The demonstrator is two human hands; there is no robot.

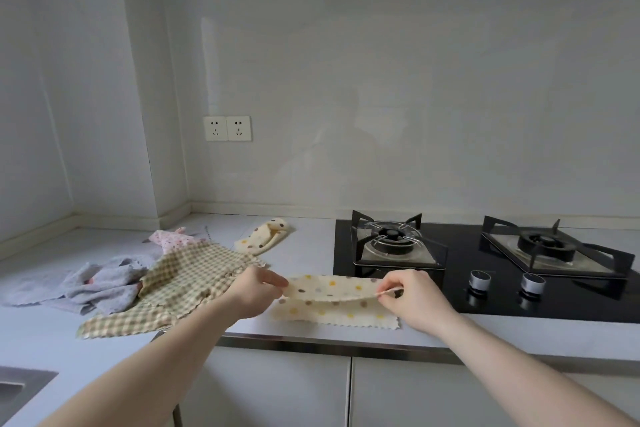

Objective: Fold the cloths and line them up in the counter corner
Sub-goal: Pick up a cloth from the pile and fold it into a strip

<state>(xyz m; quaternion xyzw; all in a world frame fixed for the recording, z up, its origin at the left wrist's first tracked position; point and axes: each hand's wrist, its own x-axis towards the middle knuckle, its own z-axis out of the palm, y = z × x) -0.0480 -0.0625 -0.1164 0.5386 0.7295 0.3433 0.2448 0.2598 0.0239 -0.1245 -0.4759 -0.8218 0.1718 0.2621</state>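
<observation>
Cream soft cloth with coloured dots lies on the grey counter, pinched at its top corners by the left hand and right hand. Beyond the left hand lie a checked cloth, a grey cloth and a folded dotted cloth.

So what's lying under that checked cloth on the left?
The checked cloth lies over a crumpled grey cloth on its left and a pink patterned cloth behind it. Only their uncovered parts show; anything else beneath it is hidden.
</observation>
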